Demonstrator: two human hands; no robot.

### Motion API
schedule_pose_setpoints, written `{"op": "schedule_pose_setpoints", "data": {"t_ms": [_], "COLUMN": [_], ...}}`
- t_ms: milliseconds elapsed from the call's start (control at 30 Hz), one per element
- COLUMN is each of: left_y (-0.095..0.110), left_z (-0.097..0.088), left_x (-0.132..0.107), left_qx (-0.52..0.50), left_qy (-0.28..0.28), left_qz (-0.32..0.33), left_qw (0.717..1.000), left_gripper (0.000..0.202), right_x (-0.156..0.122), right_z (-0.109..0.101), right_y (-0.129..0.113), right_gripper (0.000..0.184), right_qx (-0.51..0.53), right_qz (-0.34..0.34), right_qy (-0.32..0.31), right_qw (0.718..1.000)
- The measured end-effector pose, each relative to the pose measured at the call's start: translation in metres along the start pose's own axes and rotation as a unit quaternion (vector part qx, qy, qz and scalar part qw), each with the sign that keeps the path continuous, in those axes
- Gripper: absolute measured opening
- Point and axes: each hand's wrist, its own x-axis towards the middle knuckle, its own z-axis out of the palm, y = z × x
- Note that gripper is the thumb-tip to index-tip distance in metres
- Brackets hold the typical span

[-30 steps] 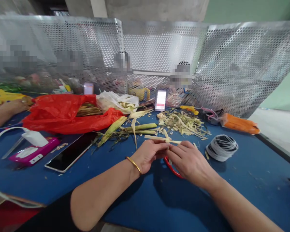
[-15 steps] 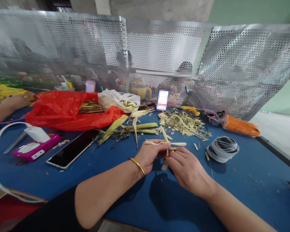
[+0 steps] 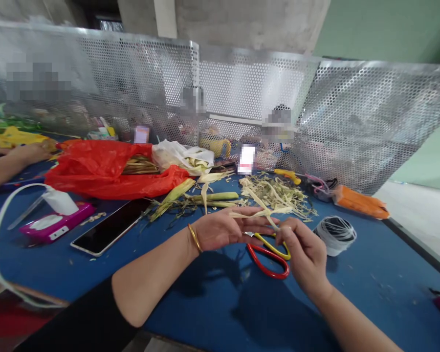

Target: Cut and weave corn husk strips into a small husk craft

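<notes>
My left hand (image 3: 222, 229) is palm up with its fingers stretched out to the right. Pale corn husk strips (image 3: 267, 213), crossed over one another, lie over those fingers. My right hand (image 3: 305, 254) pinches the lower end of one strip between thumb and fingers. Just below both hands are scissors (image 3: 268, 275) with one red and one yellow handle loop. Their blades are mostly hidden by my left fingers, so I cannot tell whether they rest on the table or hang from that hand.
Husk shreds (image 3: 278, 193) are heaped behind my hands, near a lit phone (image 3: 246, 159). White string (image 3: 335, 234) and an orange packet (image 3: 361, 201) sit right. Leftward are a red bag (image 3: 84, 168), dark phone (image 3: 110, 229) and magenta power strip (image 3: 55, 226). Another person's hand (image 3: 34, 152) is far left.
My left hand has opened out from its pinch, and my right hand has moved right and turned, now gripping a strip end. The scissors' handles have come into view.
</notes>
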Motion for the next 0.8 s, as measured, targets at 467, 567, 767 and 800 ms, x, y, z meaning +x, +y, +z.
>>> {"op": "schedule_pose_setpoints", "data": {"t_ms": [467, 567, 767, 800], "left_y": [-0.024, -0.026, -0.021, -0.021], "left_z": [0.020, 0.019, 0.023, 0.023], "left_x": [0.014, 0.014, 0.012, 0.012], "left_qx": [0.113, 0.132, 0.152, 0.158], "left_qy": [0.333, 0.341, 0.295, 0.287], "left_qz": [0.008, -0.011, -0.056, -0.059], "left_qw": [0.936, 0.931, 0.942, 0.943], "left_gripper": [0.034, 0.032, 0.029, 0.031], "right_x": [0.003, 0.003, 0.019, 0.022], "right_z": [0.006, 0.003, -0.011, -0.013], "right_y": [-0.004, -0.005, 0.006, 0.009], "right_gripper": [0.020, 0.019, 0.022, 0.020], "right_qx": [-0.163, -0.159, -0.303, -0.321], "right_qz": [-0.197, -0.223, -0.130, -0.134], "right_qy": [-0.149, -0.175, -0.041, -0.070], "right_qw": [0.955, 0.946, 0.943, 0.935]}}
